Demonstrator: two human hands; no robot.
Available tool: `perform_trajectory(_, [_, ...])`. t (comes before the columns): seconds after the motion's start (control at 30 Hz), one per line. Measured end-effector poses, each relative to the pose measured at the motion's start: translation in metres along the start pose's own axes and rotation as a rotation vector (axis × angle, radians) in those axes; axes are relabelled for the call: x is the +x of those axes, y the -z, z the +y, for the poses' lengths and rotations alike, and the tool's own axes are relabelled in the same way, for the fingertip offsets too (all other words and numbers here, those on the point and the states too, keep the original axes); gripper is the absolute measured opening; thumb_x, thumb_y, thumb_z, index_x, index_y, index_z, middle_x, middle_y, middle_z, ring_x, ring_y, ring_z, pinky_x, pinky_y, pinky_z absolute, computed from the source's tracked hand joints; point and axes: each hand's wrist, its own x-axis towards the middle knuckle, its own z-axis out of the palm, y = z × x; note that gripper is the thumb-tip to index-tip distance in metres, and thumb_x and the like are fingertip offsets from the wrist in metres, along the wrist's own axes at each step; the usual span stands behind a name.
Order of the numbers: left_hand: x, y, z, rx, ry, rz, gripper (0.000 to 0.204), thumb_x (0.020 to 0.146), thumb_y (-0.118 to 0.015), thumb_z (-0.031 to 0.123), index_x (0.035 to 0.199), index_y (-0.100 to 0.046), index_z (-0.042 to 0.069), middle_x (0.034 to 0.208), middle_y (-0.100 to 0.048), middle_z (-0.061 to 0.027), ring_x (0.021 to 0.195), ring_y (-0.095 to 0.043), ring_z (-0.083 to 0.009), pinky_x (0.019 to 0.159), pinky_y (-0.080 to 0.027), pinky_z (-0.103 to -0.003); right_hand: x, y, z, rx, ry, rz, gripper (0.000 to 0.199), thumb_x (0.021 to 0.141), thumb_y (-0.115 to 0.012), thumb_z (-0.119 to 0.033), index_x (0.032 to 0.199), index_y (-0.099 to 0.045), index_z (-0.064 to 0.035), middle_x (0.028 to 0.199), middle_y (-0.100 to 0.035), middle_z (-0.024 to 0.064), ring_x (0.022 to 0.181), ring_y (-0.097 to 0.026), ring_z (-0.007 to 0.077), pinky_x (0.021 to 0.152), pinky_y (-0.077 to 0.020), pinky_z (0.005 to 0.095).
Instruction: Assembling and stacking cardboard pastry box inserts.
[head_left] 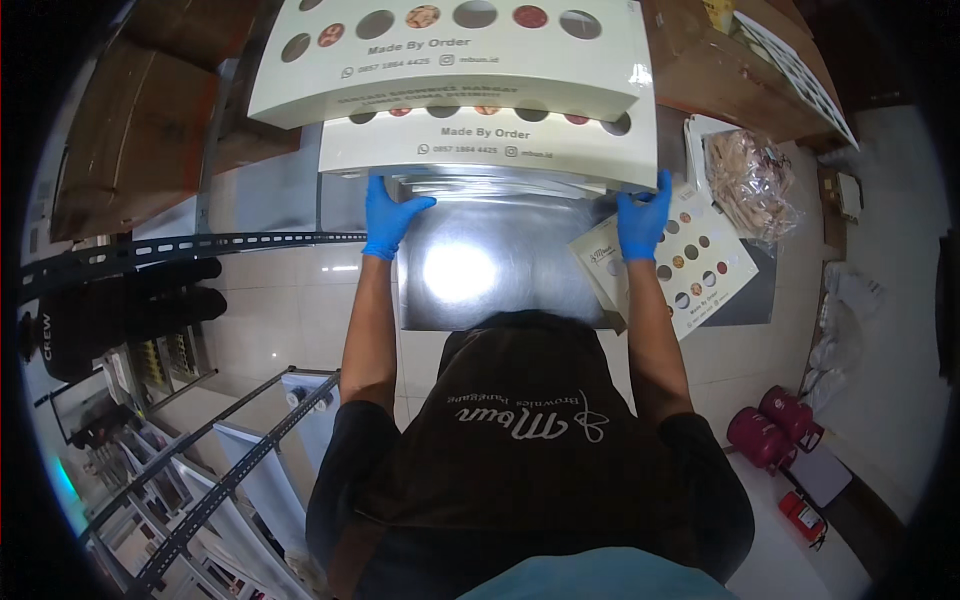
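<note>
Two long white cartons with rows of round pictures are stacked in front of me, an upper carton and a lower carton nearer me. My left hand, in a blue glove, grips the lower carton's near left corner, its thumb stretched inward across the near side. At the near right corner my right hand, also gloved in blue, holds the same carton with its fingers along the side. Fingertips of both hands are partly hidden by the carton. Flat printed white sheets of carton lie beneath my right hand and wrist.
A shiny metal table is before me. A clear bag of wooden-looking pieces sits at right. Brown cardboard boxes stand at left, above a dark slotted metal rail. Gas cylinders and a fire extinguisher stand lower right.
</note>
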Motion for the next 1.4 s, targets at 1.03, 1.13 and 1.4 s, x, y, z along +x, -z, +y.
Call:
perform_trajectory(1.03, [0.027, 0.016, 0.023, -0.162, -0.028, 0.186, 0.033, 0.075, -0.063, 0.005, 0.107, -0.06, -0.003, 0.092, -0.065, -0.0103, 0.084, -0.061, -0.015, 0.075, -0.048, -0.027, 0.013, 0.001, -0.1, 0.099, 0.03, -0.309, 0.032, 0.079, -0.071, -0.02, 0.097, -0.061, 0.0044, 0.081, -0.065, 0.0075, 0.065, -0.058, 0.0114, 0.06, -0.0486, 0.026])
perform_trajectory(1.13, [0.031, 0.017, 0.037, -0.165, 0.103, 0.225, 0.031, 0.073, -0.064, 0.003, 0.103, -0.062, -0.003, 0.091, -0.064, -0.0083, 0.079, -0.059, -0.0145, 0.071, -0.047, -0.027, 0.014, 0.0, -0.109, 0.079, 0.019, -0.272, 0.032, 0.08, -0.072, -0.022, 0.096, -0.061, 0.0042, 0.079, -0.064, 0.0058, 0.063, -0.057, 0.0099, 0.06, -0.0484, 0.0258])
perform_trajectory(1.4, [0.031, 0.032, 0.087, -0.224, -0.326, 0.226, 0.072, 0.067, -0.076, 0.015, 0.13, -0.046, 0.001, 0.124, -0.053, -0.0137, 0.114, -0.052, -0.0239, 0.095, -0.042, -0.033, 0.015, 0.013, -0.102, 0.082, 0.412, -0.175, 0.072, 0.068, -0.081, -0.021, 0.126, -0.044, 0.001, 0.109, -0.059, 0.0123, 0.095, -0.056, 0.0173, 0.083, -0.0458, 0.0304])
